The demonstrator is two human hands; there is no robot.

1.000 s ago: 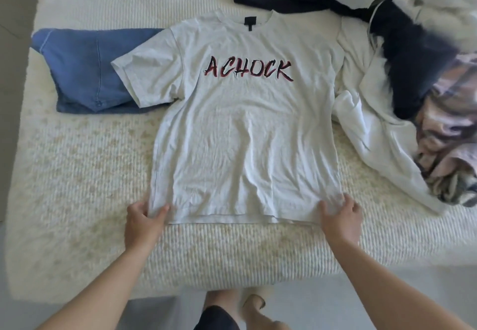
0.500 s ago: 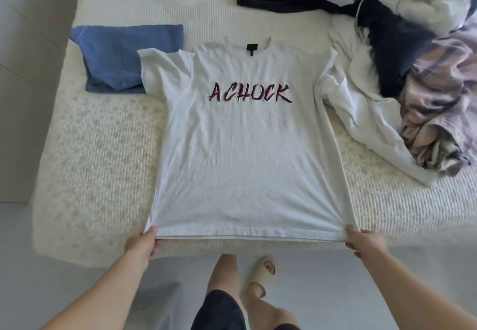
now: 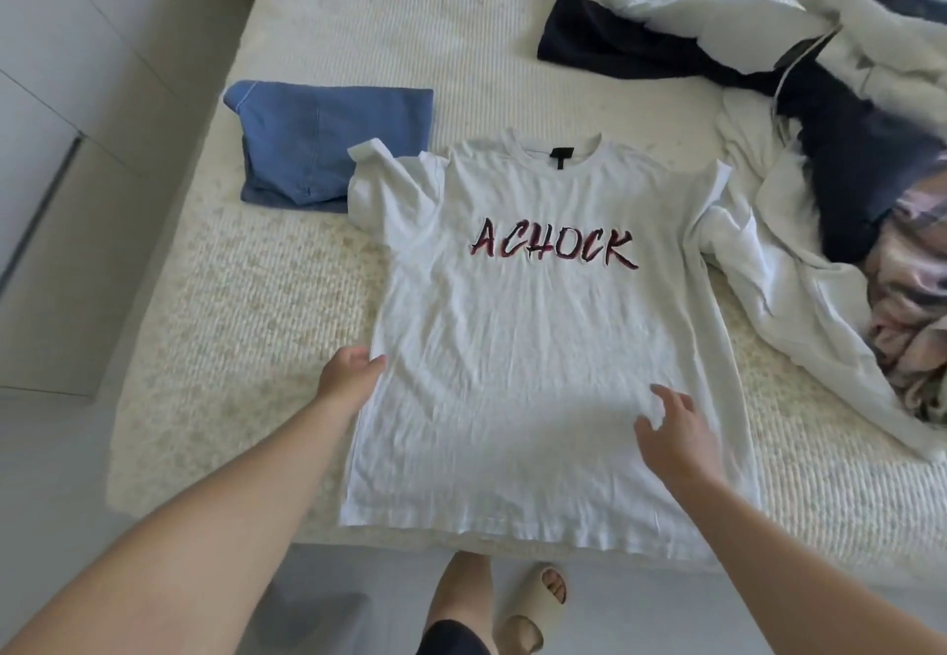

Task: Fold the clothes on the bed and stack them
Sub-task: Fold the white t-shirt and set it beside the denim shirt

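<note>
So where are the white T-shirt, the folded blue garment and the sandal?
white T-shirt (image 3: 533,347): head view, chest below the lettering.
folded blue garment (image 3: 328,142): head view, top face.
sandal (image 3: 533,608): head view, strap.

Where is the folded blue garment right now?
In the head view, the folded blue garment lies on the bed toward the left edge, up and left of the white T-shirt, whose left sleeve overlaps its corner.

The word "ACHOCK" stands across the chest of the white cotton short-sleeved T-shirt, which lies face up on the cream ribbed bedspread. The slanted, brush-style capitals are dark with red shadowing. At 12 o'clock from the word, a small black neck label sits inside the collar; its print is illegible.
</note>
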